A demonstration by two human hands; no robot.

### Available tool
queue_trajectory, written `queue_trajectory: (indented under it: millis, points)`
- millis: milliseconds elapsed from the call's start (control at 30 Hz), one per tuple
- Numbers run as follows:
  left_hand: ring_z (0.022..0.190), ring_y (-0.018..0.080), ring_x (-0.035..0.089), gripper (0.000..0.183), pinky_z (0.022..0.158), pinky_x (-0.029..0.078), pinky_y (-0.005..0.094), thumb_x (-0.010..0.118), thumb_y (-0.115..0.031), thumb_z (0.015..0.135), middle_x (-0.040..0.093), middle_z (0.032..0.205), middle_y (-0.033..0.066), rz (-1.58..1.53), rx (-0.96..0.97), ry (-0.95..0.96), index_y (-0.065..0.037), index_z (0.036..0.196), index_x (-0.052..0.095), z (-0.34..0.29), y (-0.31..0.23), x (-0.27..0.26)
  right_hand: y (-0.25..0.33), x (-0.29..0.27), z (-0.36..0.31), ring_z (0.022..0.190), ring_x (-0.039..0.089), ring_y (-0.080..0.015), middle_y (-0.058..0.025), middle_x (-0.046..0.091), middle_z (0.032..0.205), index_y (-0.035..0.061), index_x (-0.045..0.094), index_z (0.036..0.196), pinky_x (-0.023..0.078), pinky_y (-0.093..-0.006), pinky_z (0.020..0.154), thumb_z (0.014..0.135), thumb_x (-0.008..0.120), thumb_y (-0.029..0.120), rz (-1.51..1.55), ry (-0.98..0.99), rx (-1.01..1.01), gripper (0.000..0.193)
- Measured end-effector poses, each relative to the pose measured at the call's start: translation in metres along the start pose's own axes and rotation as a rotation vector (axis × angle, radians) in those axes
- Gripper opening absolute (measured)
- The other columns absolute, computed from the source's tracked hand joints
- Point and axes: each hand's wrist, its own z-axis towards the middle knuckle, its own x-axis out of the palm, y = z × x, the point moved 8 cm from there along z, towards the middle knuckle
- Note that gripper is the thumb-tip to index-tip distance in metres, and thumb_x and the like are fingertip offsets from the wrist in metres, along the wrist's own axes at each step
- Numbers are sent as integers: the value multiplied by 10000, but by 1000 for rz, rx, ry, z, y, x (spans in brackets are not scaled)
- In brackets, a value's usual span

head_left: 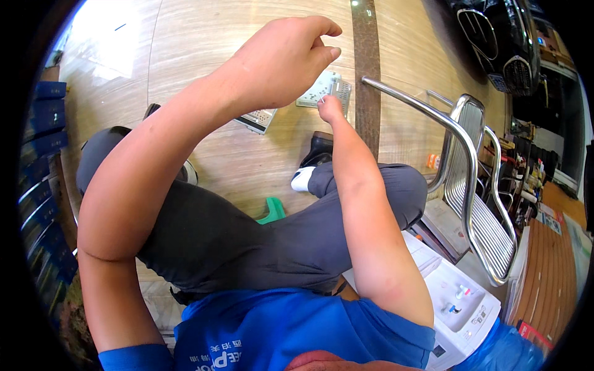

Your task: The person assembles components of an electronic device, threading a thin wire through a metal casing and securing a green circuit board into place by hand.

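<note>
My right hand (332, 109) is closed over a silvery metal panel (342, 93) on the floor. A thin, pale, rod-like tool seems to stick out of its fingers, too small to name surely. Several small dark pieces (323, 85) are scattered on the panel, perhaps screws. Raised closer to the camera, my left hand (288, 62) has its thumb and forefinger apart, with nothing seen between them; its other fingers are hidden. Below that wrist, a second metal case (260, 120) shows only in part, behind my forearm.
To the right stands a chrome tube chair (473, 179). Near it is a white water dispenser (455, 297) with red and blue taps. Blue boxes (46, 145) are stacked along the left. A green plastic piece (272, 211) shows between my legs. A black machine (495, 46) stands far right.
</note>
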Motion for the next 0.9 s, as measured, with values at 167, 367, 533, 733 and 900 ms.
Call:
queue_trajectory:
  millis: [167, 367, 533, 733, 900]
  points:
    - [771, 191, 617, 347, 723, 491, 321, 566, -117, 922, 641, 839, 128, 19, -27, -12, 33, 1233, 544, -3, 7, -1, -4, 20, 21, 908, 653, -341, -186, 684, 935, 74, 714, 895, 505, -415, 837, 822, 626, 208, 14, 28, 43, 176]
    - [761, 261, 623, 346, 721, 491, 348, 575, -96, 902, 642, 851, 157, 102, -46, 36, 25, 1225, 547, -3, 12, 4, -11, 36, 37, 902, 658, -339, -189, 686, 932, 89, 724, 900, 510, -416, 844, 805, 612, 218, 53, 28, 74, 195]
    - [791, 329, 626, 351, 724, 489, 388, 578, -89, 890, 641, 872, 182, 147, -68, 83, 15, 1224, 543, -5, 20, 7, -19, 43, 42, 903, 660, -337, -186, 688, 932, 88, 725, 903, 511, -415, 836, 802, 604, 211, 113, 17, 126, 201]
    - [843, 349, 631, 362, 753, 492, 411, 578, -94, 886, 648, 905, 190, 205, -3, 94, 5, 1231, 536, -7, 15, 15, -36, 37, 46, 890, 659, -350, -198, 684, 922, 69, 715, 911, 511, -428, 818, 826, 598, 223, 81, -41, 108, 212]
    - [911, 381, 616, 349, 792, 487, 436, 591, -129, 880, 641, 973, 207, 296, -34, 177, 3, 1200, 550, -17, 14, 15, -14, 44, 33, 902, 654, -363, -205, 681, 928, 57, 711, 922, 510, -434, 818, 842, 593, 225, 162, -36, 147, 221]
